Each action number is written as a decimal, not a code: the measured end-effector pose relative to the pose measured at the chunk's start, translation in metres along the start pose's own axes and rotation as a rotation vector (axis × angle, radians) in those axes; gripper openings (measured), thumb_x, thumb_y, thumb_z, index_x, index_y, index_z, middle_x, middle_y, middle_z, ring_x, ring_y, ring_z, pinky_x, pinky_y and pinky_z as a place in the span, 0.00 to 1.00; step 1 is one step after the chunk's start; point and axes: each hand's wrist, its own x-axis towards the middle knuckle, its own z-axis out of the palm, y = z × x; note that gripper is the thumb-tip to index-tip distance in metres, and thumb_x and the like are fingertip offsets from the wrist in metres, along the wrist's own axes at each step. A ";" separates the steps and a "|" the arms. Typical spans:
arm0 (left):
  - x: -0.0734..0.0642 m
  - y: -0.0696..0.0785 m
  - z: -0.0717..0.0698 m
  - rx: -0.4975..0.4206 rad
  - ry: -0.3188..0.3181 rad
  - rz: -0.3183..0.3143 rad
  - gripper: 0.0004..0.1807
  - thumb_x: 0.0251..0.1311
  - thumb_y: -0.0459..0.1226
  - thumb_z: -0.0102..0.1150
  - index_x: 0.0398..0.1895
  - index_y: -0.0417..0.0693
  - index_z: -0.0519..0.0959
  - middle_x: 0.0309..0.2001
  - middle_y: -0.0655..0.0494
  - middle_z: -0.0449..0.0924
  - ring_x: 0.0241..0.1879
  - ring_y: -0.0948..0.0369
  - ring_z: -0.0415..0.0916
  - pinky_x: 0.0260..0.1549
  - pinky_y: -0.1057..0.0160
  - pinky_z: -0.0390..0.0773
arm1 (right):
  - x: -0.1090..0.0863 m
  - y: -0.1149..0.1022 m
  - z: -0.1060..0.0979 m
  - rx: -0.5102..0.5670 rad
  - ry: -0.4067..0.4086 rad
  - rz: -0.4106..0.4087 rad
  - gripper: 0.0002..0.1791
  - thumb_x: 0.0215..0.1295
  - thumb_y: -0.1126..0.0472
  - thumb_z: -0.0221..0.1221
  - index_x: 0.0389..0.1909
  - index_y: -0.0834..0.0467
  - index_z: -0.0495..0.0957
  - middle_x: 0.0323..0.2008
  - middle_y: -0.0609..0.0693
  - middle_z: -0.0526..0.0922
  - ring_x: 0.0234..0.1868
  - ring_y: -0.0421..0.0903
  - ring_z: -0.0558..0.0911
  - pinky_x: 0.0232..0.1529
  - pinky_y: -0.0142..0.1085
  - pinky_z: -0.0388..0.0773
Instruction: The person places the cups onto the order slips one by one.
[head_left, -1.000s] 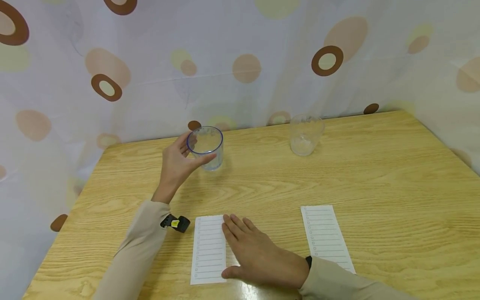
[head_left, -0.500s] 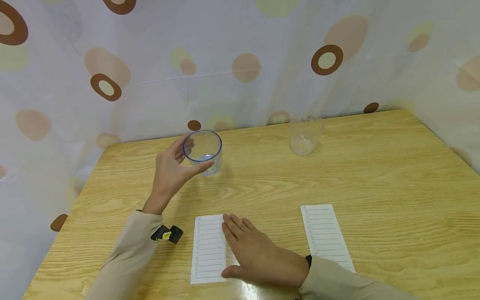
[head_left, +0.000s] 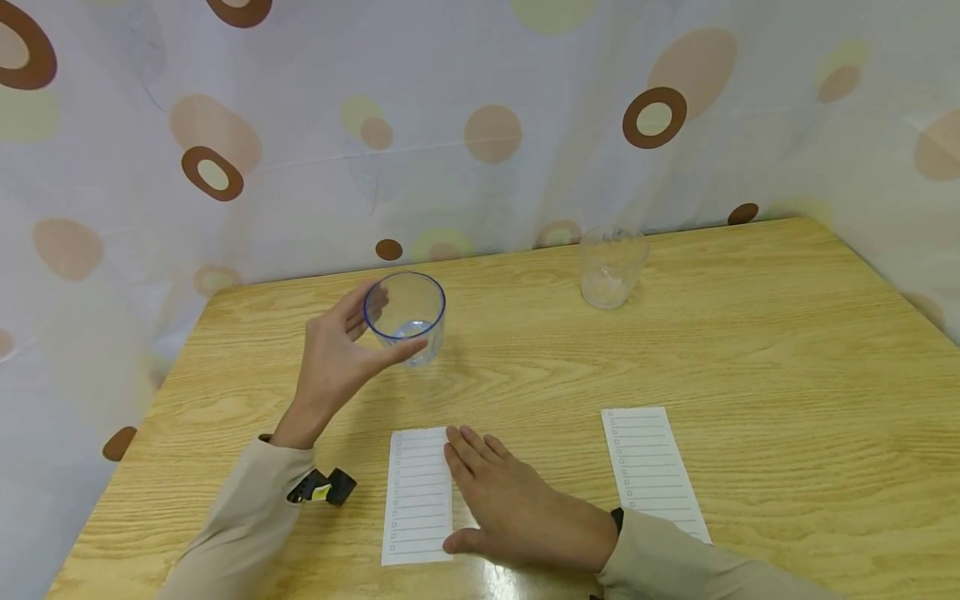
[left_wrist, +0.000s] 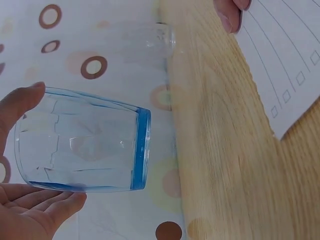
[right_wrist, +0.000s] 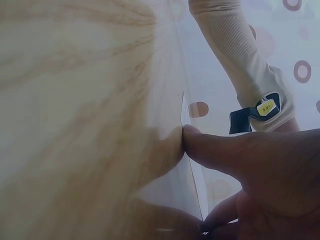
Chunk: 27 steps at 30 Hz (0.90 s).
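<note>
Now the left hand (head_left: 332,358) grips the blue-rimmed glass (head_left: 409,310) beyond the right hand (head_left: 517,510), whose straight fingers touch 1 paper (head_left: 417,496).

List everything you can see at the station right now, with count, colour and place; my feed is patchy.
Table: 1, yellowish wood, below the hands
Patterned cloth: 1, whitish with brown, peach and yellow spots, behind the table
Blue-rimmed cup: 1, clear with blue rim, in the left hand, above the table
Clear cup: 1, colourless, near the table's back edge, right of centre
Near sheet: 1, white, lined, under the right hand's fingers at its right edge
Far-right sheet: 1, white, lined, right of the near sheet, partly hidden by the right sleeve
Wrist device: 1, black with yellow label, left wrist
Sleeves: 2, beige, both arms
Hands: 2, bare, left around cup, right flat
</note>
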 end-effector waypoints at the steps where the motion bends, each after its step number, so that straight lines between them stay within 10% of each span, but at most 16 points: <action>1: -0.001 -0.001 0.000 0.000 -0.002 -0.003 0.47 0.43 0.43 0.78 0.67 0.38 0.67 0.59 0.45 0.76 0.60 0.55 0.73 0.58 0.62 0.72 | 0.000 0.000 0.000 0.001 0.000 0.001 0.52 0.61 0.34 0.57 0.73 0.66 0.52 0.75 0.60 0.46 0.75 0.53 0.47 0.72 0.46 0.50; 27: -0.033 -0.002 -0.005 0.011 -0.058 -0.084 0.46 0.43 0.42 0.79 0.67 0.40 0.68 0.60 0.45 0.75 0.60 0.54 0.73 0.57 0.60 0.72 | 0.000 0.000 -0.002 0.000 0.001 -0.015 0.53 0.60 0.34 0.57 0.73 0.67 0.52 0.75 0.61 0.46 0.75 0.54 0.47 0.72 0.47 0.51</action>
